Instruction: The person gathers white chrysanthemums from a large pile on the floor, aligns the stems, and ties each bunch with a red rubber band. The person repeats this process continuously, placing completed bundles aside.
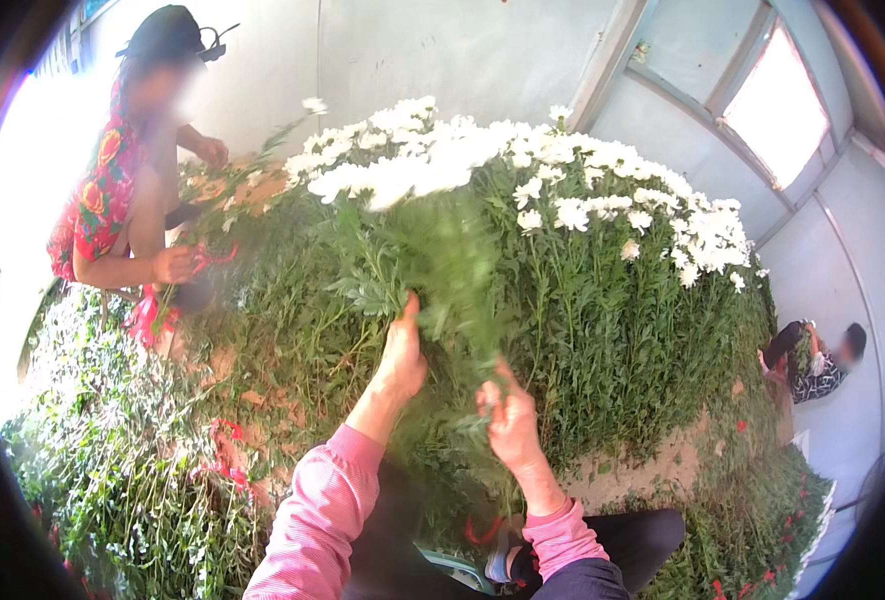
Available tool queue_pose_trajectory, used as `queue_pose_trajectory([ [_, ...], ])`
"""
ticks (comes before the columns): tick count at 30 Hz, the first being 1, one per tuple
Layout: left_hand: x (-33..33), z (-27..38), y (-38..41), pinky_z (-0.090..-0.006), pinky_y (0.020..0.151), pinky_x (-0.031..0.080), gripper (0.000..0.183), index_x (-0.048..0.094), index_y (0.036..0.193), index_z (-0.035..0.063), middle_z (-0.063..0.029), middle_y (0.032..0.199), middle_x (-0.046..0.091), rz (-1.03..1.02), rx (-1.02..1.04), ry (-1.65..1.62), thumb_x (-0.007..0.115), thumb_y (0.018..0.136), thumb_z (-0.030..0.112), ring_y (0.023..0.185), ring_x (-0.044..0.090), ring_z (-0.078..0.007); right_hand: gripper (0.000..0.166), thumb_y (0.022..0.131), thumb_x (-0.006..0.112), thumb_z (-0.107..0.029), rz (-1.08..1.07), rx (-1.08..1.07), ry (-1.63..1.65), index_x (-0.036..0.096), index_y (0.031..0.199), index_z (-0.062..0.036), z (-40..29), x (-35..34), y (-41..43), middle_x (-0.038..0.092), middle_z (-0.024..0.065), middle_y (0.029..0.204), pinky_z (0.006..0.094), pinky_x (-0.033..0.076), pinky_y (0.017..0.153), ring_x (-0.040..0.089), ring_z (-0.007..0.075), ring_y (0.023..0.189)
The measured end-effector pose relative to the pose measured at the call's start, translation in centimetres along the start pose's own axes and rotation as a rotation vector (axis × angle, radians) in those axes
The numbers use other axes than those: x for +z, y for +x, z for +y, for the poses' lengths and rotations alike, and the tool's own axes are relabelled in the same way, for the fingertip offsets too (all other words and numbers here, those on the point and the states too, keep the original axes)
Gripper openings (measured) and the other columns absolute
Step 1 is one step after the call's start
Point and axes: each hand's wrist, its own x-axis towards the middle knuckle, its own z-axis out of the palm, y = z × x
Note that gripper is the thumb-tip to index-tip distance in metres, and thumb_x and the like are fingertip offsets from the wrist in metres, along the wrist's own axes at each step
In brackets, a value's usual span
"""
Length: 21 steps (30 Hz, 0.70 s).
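Note:
My left hand is closed around the leafy stems of a bunch of white chrysanthemums. The bunch stands in front of me with its blooms pointing away, and its foliage is smeared by motion. Lower and to the right, my right hand has bent fingers beside the blurred stems. Whether it grips any of them is hidden by the blur. Beyond the bunch lies a wide row of cut white chrysanthemums, stems towards me and flower heads at the far side. A red tie lies below, near my foot.
At the left, a person in a red floral top handles stems and a red ribbon. Another person sits far right. Cut greenery with red ties covers the left floor; more bundles lie lower right. A pale wall stands behind.

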Motion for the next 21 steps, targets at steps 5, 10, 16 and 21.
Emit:
queue_pose_trajectory([
  [5, 2.6, 0.0, -3.1, -0.0452, 0.101, 0.049, 0.107, 0.044, 0.145, 0.0054, -0.0108, 0.127, 0.064, -0.078, -0.056, -0.034, 0.048, 0.077, 0.087, 0.115, 0.061, -0.0251, 0.057, 0.104, 0.053, -0.022, -0.049, -0.012, -0.076, 0.033, 0.153, -0.0021, 0.2, 0.9, -1.9, 0.06, 0.0143, 0.082, 0.0315, 0.051, 0.072, 0.056, 0.0199, 0.071],
  [10, 2.6, -0.1, -3.8, -0.0441, 0.099, 0.05, 0.082, 0.053, 0.137, 0.0039, -0.0103, 0.123, 0.066, -0.217, 0.017, 0.08, 0.074, 0.081, 0.06, 0.114, 0.062, -0.025, 0.055, 0.104, 0.05, -0.025, -0.104, 0.045, -0.018, 0.036, 0.15, 0.0022, -0.2, 0.4, -2.1, 0.061, 0.0095, 0.079, 0.0304, 0.05, 0.072, 0.056, 0.0168, 0.071],
  [16, 1.2, 0.1, -2.7, -0.0452, 0.087, 0.054, 0.051, 0.055, 0.118, 0.0026, -0.0104, 0.107, 0.065, -0.19, 0.013, 0.28, 0.083, 0.076, 0.011, 0.103, 0.063, -0.0251, 0.051, 0.102, 0.057, -0.017, -0.115, -0.046, -0.026, 0.041, 0.146, 0.0046, -0.2, 1.1, -2.6, 0.065, 0.013, 0.085, 0.0334, 0.052, 0.078, 0.064, 0.0243, 0.078],
  [21, 4.1, 1.6, -4.6, -0.0449, 0.068, 0.059, 0.044, 0.053, 0.115, 0.0024, -0.0136, 0.099, 0.066, -0.171, -0.104, -0.045, 0.08, 0.081, 0.012, 0.085, 0.067, -0.0273, 0.036, 0.092, 0.065, -0.001, 0.074, -0.103, -0.111, 0.059, 0.127, -0.0018, -1.1, 1.3, -3.1, 0.066, 0.0209, 0.105, 0.0371, 0.053, 0.08, 0.068, 0.0348, 0.09],
])
